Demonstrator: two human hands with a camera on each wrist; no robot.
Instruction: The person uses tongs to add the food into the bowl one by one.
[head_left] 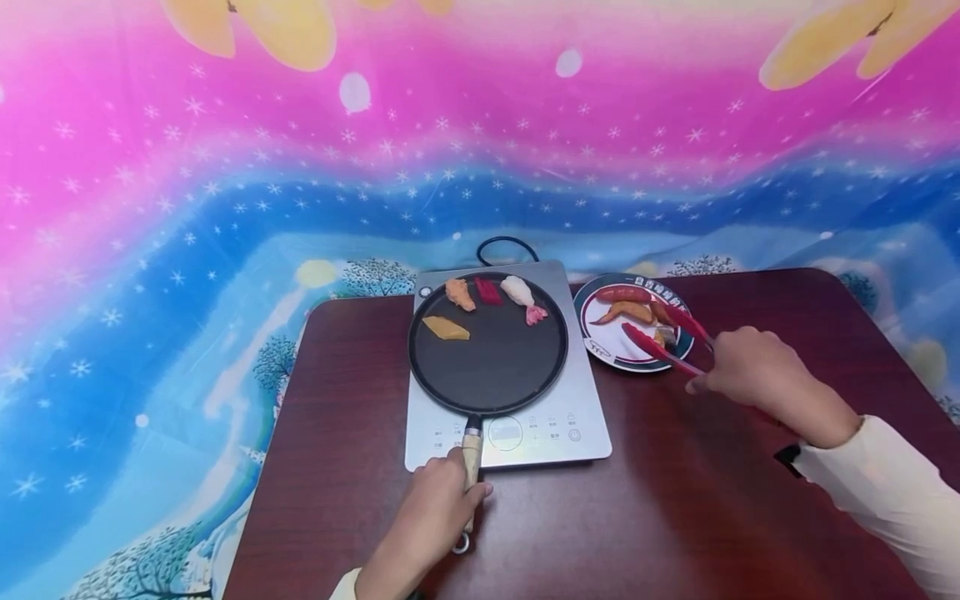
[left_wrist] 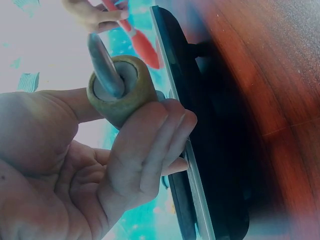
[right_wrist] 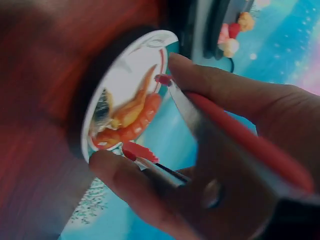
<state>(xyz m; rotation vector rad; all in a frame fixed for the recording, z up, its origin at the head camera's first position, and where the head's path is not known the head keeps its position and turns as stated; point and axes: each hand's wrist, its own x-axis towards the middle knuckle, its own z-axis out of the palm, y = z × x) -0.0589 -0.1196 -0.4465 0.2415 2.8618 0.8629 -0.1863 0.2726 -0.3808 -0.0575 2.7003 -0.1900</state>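
My left hand [head_left: 441, 500] grips the wooden handle [head_left: 471, 454] of a black flat pan [head_left: 495, 367]. In the left wrist view fingers curl beneath the handle's end [left_wrist: 120, 107], which has a metal ring. My right hand [head_left: 765, 375] holds red-tipped metal tongs [head_left: 660, 347], their arms spread over a plate [head_left: 600, 354]. On that plate are a red sausage [head_left: 624, 294], a curved orange-brown piece [head_left: 630, 312] and a dark silvery piece [head_left: 664, 337]; the sausage shows scored cuts [right_wrist: 145, 117] in the right wrist view. Nothing shows pinched between the tong tips.
The pan sits on a silver induction cooker [head_left: 585, 433] with a black cord [head_left: 506, 239] behind. In the pan lie a yellow slice [head_left: 446, 328], an orange piece [head_left: 460, 294], a dark red slice [head_left: 487, 291] and a white-and-pink shrimp [head_left: 519, 292]. A patterned cloth hangs behind the brown table [head_left: 337, 392].
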